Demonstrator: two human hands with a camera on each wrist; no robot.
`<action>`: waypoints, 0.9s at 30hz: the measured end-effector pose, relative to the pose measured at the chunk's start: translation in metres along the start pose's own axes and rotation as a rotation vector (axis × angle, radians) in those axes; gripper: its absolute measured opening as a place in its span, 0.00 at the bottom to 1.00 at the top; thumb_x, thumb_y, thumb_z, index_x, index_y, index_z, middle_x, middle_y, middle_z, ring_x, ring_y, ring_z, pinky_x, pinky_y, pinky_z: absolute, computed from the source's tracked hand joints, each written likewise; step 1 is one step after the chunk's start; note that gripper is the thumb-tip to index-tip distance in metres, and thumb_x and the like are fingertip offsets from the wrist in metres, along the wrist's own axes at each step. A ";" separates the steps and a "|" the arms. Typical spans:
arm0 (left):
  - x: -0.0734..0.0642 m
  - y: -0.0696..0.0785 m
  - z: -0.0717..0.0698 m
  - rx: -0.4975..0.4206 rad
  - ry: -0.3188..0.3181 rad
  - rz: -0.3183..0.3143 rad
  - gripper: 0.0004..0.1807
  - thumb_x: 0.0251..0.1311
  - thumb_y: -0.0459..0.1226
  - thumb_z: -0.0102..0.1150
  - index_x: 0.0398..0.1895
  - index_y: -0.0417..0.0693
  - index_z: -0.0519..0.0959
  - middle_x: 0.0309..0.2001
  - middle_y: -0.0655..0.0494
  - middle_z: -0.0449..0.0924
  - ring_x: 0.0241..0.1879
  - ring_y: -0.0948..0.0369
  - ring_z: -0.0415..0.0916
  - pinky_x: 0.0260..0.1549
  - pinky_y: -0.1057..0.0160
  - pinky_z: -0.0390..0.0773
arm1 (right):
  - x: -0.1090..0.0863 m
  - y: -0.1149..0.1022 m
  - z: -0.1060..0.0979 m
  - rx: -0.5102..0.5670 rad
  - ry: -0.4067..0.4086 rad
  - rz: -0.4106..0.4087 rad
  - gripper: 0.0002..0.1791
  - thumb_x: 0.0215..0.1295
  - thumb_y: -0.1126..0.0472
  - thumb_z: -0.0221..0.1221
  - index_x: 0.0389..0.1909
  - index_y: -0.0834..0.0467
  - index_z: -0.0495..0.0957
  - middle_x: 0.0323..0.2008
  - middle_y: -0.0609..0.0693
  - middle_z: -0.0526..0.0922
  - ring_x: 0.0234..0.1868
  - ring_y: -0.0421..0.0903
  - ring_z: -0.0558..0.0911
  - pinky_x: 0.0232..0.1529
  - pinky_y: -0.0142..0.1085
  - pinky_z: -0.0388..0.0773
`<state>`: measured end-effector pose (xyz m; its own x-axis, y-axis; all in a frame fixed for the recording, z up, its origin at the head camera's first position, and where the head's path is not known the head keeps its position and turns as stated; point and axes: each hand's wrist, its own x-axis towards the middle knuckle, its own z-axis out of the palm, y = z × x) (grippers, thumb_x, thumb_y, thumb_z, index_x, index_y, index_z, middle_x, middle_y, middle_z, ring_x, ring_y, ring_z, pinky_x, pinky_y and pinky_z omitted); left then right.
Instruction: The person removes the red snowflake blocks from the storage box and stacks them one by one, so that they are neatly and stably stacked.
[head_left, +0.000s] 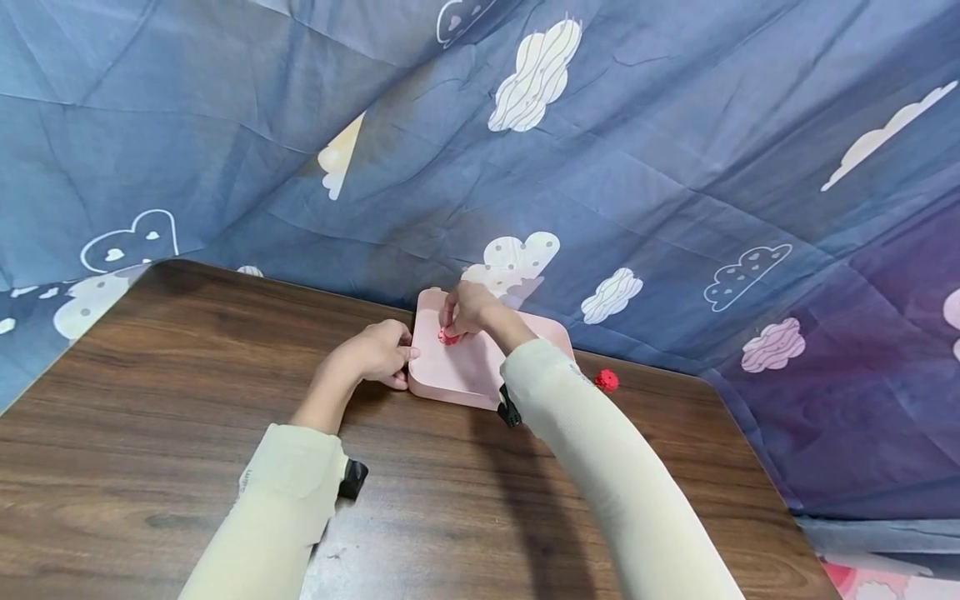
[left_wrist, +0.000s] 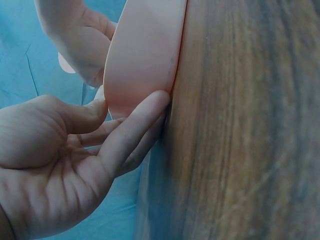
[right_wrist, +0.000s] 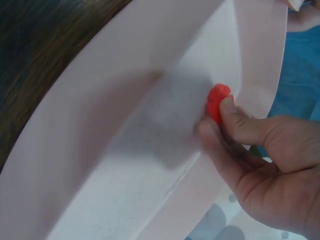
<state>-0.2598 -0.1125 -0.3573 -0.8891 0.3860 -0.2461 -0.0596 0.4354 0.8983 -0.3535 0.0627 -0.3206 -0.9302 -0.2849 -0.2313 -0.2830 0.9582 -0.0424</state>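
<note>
Over the inside of a pink tray (head_left: 480, 398), my right hand (head_left: 470, 307) pinches a small red flower-shaped piece (right_wrist: 216, 103) between thumb and fingertips. The piece is close to the tray's floor near its left end; whether it touches the floor I cannot tell. My left hand (head_left: 381, 353) holds the tray's left end. In the left wrist view its thumb (left_wrist: 87, 116) lies at the rim and the fingers (left_wrist: 137, 130) rest along the outer wall, low by the table. A second red flower-shaped piece (head_left: 607, 380) lies on the table, right of the tray.
The tray stands on a brown wood-grain table (head_left: 420, 500), near its back edge. A blue cloth with printed clouds (head_left: 637, 167) hangs right behind that edge. My right forearm (head_left: 600, 450) crosses over the tray's front right part and hides it.
</note>
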 end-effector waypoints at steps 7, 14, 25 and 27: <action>0.001 0.000 0.001 -0.003 -0.003 0.000 0.20 0.82 0.30 0.50 0.69 0.25 0.68 0.39 0.43 0.77 0.30 0.60 0.80 0.38 0.64 0.95 | -0.004 0.012 -0.006 0.276 -0.070 0.053 0.07 0.65 0.70 0.73 0.33 0.62 0.83 0.25 0.49 0.81 0.23 0.40 0.85 0.34 0.32 0.94; 0.001 0.000 0.001 0.007 -0.006 0.001 0.19 0.82 0.30 0.50 0.68 0.25 0.68 0.38 0.44 0.78 0.30 0.62 0.80 0.38 0.65 0.94 | -0.011 0.026 -0.015 0.314 -0.096 0.067 0.07 0.66 0.70 0.72 0.33 0.63 0.81 0.27 0.50 0.81 0.22 0.39 0.84 0.32 0.32 0.93; -0.002 0.000 0.000 0.026 -0.011 0.014 0.19 0.82 0.30 0.49 0.68 0.25 0.68 0.37 0.44 0.80 0.30 0.62 0.81 0.38 0.65 0.94 | -0.030 0.057 -0.037 0.379 -0.139 0.101 0.05 0.69 0.74 0.67 0.37 0.66 0.80 0.27 0.52 0.84 0.24 0.41 0.86 0.37 0.35 0.95; -0.002 0.000 0.000 0.021 -0.014 0.013 0.19 0.82 0.30 0.49 0.68 0.25 0.68 0.37 0.44 0.80 0.30 0.62 0.81 0.38 0.65 0.95 | -0.034 0.065 -0.039 0.366 -0.140 0.105 0.04 0.70 0.74 0.66 0.37 0.66 0.81 0.28 0.51 0.85 0.24 0.40 0.87 0.37 0.35 0.95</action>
<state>-0.2582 -0.1128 -0.3572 -0.8834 0.4027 -0.2396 -0.0385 0.4472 0.8936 -0.3493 0.1338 -0.2776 -0.9017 -0.2028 -0.3819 -0.0626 0.9351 -0.3489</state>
